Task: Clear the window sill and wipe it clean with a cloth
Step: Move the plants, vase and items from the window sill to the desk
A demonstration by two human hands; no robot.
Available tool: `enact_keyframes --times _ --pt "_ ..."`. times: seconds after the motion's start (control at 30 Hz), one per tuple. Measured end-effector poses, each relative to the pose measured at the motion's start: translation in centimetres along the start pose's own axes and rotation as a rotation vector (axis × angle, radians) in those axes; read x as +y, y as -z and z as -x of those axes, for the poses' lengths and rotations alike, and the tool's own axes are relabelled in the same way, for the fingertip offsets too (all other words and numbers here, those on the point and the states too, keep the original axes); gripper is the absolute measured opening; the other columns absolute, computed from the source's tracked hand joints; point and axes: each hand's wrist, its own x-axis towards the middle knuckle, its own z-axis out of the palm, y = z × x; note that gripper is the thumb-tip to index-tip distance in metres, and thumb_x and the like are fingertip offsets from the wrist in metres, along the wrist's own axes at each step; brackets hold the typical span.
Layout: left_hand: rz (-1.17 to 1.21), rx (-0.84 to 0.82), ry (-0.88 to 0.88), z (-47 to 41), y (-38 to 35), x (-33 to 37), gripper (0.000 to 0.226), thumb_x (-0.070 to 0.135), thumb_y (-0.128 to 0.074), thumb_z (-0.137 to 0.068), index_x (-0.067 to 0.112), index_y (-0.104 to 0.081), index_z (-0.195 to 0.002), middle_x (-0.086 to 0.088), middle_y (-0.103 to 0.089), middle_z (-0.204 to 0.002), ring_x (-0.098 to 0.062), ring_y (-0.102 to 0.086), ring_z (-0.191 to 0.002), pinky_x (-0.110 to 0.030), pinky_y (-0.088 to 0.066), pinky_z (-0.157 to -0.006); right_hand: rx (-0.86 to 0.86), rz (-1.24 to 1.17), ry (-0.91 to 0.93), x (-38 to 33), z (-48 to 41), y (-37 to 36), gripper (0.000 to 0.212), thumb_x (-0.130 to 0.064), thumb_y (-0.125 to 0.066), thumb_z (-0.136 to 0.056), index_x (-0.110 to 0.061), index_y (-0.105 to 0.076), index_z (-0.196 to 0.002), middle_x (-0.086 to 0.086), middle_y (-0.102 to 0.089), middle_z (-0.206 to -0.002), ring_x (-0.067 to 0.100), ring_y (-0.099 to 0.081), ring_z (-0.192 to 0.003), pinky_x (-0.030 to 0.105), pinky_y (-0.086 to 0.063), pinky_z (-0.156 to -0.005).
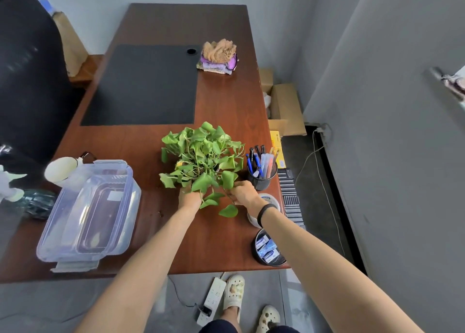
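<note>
I cannot see the fingertips on either side: they go in under the leaves of the plant (203, 156), so I cannot tell whether they grip a pot, stems or nothing. The left hand (188, 198) is pushed in at the plant's near left side, back of the hand up, and only the knuckles and wrist show. The right hand (243, 194) comes in at the near right side. Its fingers bend down and inward among the hanging leaves, and the hand turns toward the left one. The two hands are near each other, with a few trailing leaves between them.

Both forearms are bare and stretched well forward from the bottom of my view, converging on the plant. The left runs up from the lower left and the right from the lower right. A dark band (266, 210) sits on the right wrist, which passes over a white tub (270, 199).

The plant is on the near right part of a brown desk (221, 101). Just beside it to the right is a pen cup (261, 179). A pile of cloths (219, 55) lies well apart at the far right of the desk, beside a black mat (141, 86). A clear box (93, 211) is at the near left, and a round tin (269, 248) is at the near right edge.
</note>
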Motion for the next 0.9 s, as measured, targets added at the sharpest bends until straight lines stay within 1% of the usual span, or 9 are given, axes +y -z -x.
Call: enact_keyframes --times 0.07,0.17,0.3,0.4,0.47,0.57,0.67,0.73,0.9 --pt "0.014 0.008 0.06 0.6 0.3 -0.1 0.011 0.011 -0.056 -0.091 0.013 -0.061 -0.1 -0.004 -0.059 -0.09 -0.021 -0.05 -0.09 -0.02 -0.036 -0.067 -0.015 -0.052 0.036 0.2 0.4 0.1 0.028 0.001 -0.059 -0.085 -0.013 -0.052 -0.062 0.002 -0.053 -0.056 0.007 -0.048 -0.046 0.025 -0.039 -0.053" --pt "-0.093 0.03 0.119 2.0 0.9 -0.4 0.03 0.01 -0.054 -0.09 0.004 -0.058 -0.119 -0.009 -0.059 -0.116 -0.031 -0.055 -0.108 -0.029 -0.041 -0.077 -0.037 -0.078 0.092 0.5 1.7 0.5 0.022 -0.003 -0.059 -0.086 -0.014 -0.057 -0.067 0.011 -0.057 -0.077 0.017 -0.049 -0.063 0.028 -0.038 -0.059" --pt "-0.133 0.105 0.144 4.7 1.3 -0.6 0.043 0.007 -0.05 -0.089 0.002 -0.049 -0.132 -0.017 -0.051 -0.134 -0.032 -0.049 -0.122 -0.035 -0.041 -0.097 -0.045 -0.132 0.157 0.8 5.1 2.0 0.012 0.0 -0.053 -0.09 -0.01 -0.054 -0.083 0.004 -0.049 -0.068 0.018 -0.044 -0.062 0.026 -0.034 -0.057" --pt "-0.098 0.3 0.275 7.8 0.6 -0.1 0.043 0.007 -0.052 -0.089 -0.002 -0.04 -0.13 -0.022 -0.045 -0.135 -0.037 -0.047 -0.123 -0.041 -0.04 -0.099 -0.044 -0.14 0.17 2.1 7.0 3.1 0.019 0.004 -0.048 -0.089 -0.011 -0.053 -0.099 0.004 -0.048 -0.066 0.018 -0.043 -0.059 0.025 -0.032 -0.054" --pt "-0.069 0.397 0.317 10.7 -0.6 0.6 0.045 0.008 -0.053 -0.089 -0.003 -0.036 -0.128 -0.024 -0.044 -0.135 -0.041 -0.048 -0.121 -0.044 -0.04 -0.098 -0.007 -0.109 0.178 3.2 8.4 4.3 0.022 0.003 -0.05 -0.084 -0.008 -0.06 -0.1 0.006 -0.054 -0.068 0.021 -0.05 -0.061 0.029 -0.041 -0.057" --pt "-0.094 0.447 0.059 15.8 -4.3 2.5 0.035 0.006 -0.052 -0.088 0.0 -0.044 -0.121 -0.023 -0.051 -0.127 -0.04 -0.051 -0.116 -0.043 -0.041 -0.092 0.042 -0.124 0.174 5.1 10.2 8.0 0.026 0.001 -0.051 -0.079 -0.011 -0.065 -0.097 0.01 -0.062 -0.08 0.026 -0.06 -0.078 0.037 -0.054 -0.076" --pt "-0.149 0.349 -0.32 19.9 -9.5 5.3 0.027 0.001 -0.05 -0.084 0.005 -0.052 -0.111 -0.016 -0.057 -0.115 -0.033 -0.053 -0.108 -0.035 -0.038 -0.085 0.104 -0.148 0.222 6.6 12.5 13.2 0.019 -0.005 -0.054 -0.076 -0.017 -0.064 -0.087 0.004 -0.06 -0.075 0.023 -0.057 -0.076 0.029 -0.047 -0.065" --pt "-0.172 0.235 -0.502 22.1 -13.7 7.6 0.026 -0.003 -0.049 -0.082 0.004 -0.054 -0.106 -0.017 -0.058 -0.108 -0.033 -0.054 -0.102 -0.035 -0.039 -0.082 0.174 -0.199 0.234 7.9 14.4 17.6 0.016 -0.006 -0.053 -0.076 -0.018 -0.063 -0.077 0.004 -0.058 -0.071 0.023 -0.055 -0.073 0.031 -0.044 -0.065" --pt "-0.267 -0.05 -0.682 28.5 -23.5 12.7 0.026 0.0 -0.049 -0.085 0.008 -0.053 -0.11 -0.011 -0.055 -0.107 -0.025 -0.052 -0.097 -0.027 -0.034 -0.074 0.394 -0.335 0.215 11.3 19.7 28.7 0.024 -0.002 -0.046 -0.087 -0.015 -0.064 -0.096 0.005 -0.059 -0.075 0.016 -0.055 -0.065 0.023 -0.043 -0.058"
